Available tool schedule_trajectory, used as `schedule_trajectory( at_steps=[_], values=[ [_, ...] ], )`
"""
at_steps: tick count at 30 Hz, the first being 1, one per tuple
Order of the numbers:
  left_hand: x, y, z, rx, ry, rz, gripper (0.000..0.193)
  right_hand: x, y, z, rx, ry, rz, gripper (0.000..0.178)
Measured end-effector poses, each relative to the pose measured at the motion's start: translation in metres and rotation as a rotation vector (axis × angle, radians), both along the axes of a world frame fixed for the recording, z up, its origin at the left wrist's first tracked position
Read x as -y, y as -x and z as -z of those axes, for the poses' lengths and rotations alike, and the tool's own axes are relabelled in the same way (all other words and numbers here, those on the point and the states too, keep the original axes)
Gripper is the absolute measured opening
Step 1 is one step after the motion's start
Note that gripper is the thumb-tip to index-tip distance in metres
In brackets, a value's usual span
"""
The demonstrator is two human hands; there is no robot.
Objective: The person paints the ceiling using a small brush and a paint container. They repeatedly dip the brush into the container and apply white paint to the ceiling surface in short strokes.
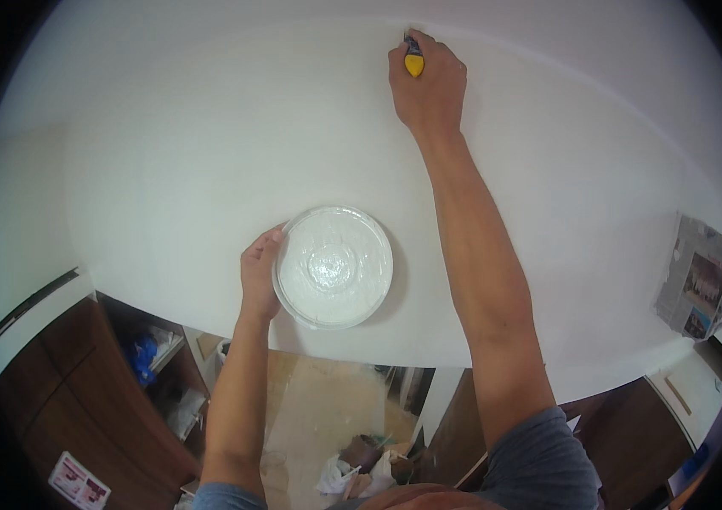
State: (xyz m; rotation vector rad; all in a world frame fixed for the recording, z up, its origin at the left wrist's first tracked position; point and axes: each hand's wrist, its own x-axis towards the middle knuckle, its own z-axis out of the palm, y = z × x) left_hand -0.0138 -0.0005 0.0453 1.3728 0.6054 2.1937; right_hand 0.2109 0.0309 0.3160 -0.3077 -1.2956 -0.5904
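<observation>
My right hand (434,81), arm stretched far up, is closed around a hand tool with a black and yellow handle (413,65). The tool's working end is hidden by my fingers, close to a broad white surface (191,127). Lower and to the left, my left hand (260,265) grips the left rim of a round white container (333,267), with fingers at its edge. Wet, glossy white paint-like stuff coats the inside, with a shiny spot in the middle. How deep the container is, I cannot tell.
Newspaper (701,276) covers something at the right edge. Dark brown cabinets (80,382) stand at the lower left, with a blue plastic bag (144,353) on an open shelf. White bags (339,476) and other clutter lie on the floor below, between my arms.
</observation>
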Motion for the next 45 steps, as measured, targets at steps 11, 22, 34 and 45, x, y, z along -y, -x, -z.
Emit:
schedule_trajectory(
  at_steps=[11,22,34,45],
  values=[
    [0.001,-0.003,-0.001,0.01,-0.041,0.047,0.04,0.001,0.001,-0.001,0.02,-0.006,-0.034,0.038],
    [0.002,-0.002,0.0,0.004,-0.049,0.049,0.041,0.001,0.007,-0.001,0.013,-0.044,-0.034,0.038],
    [0.006,-0.005,-0.002,0.033,-0.06,0.087,0.039,0.002,0.014,-0.002,0.021,-0.043,-0.025,0.038],
    [0.005,-0.004,-0.001,0.023,-0.043,0.087,0.039,0.004,0.023,-0.002,0.037,0.003,-0.066,0.037]
  ],
)
